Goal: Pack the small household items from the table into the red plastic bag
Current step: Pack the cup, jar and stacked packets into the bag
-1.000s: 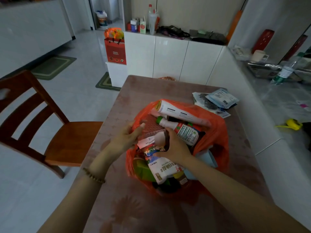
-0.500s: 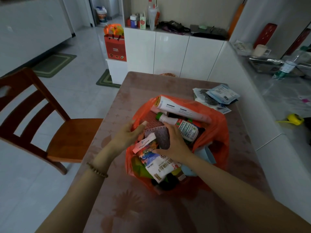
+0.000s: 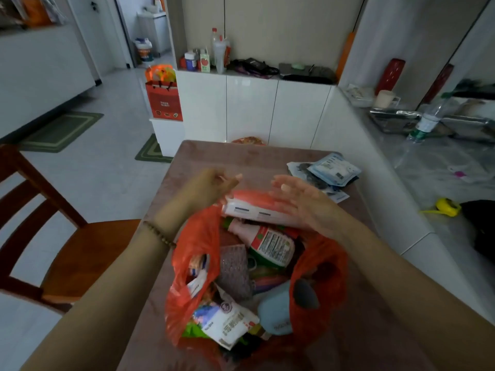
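Note:
The red plastic bag (image 3: 195, 242) stands open in the middle of the table (image 3: 227, 159), filled with several items. Across its far rim lies a white and red tube box (image 3: 251, 211). Below that are a labelled bottle (image 3: 270, 246), a grey mesh pad (image 3: 235, 269), a light blue item (image 3: 274, 310) and a white and blue packet (image 3: 225, 321). My left hand (image 3: 211, 184) hovers blurred at the far left rim, fingers loosely bent, nothing in it. My right hand (image 3: 300, 202) is spread open over the tube box's right end. Several flat packets (image 3: 332, 170) lie on the table's far right.
A wooden chair (image 3: 69, 236) stands left of the table. White cabinets (image 3: 251, 108) rise behind it, with a red gift bag (image 3: 164, 101) at their left end. On the right counter (image 3: 442, 170) are a yellow tape measure (image 3: 448, 207) and a tipped plastic bottle (image 3: 426, 125).
Both hands have come out of the bag and moved up to its far rim. The camera has moved closer, and the bag's sides now stand higher around the items.

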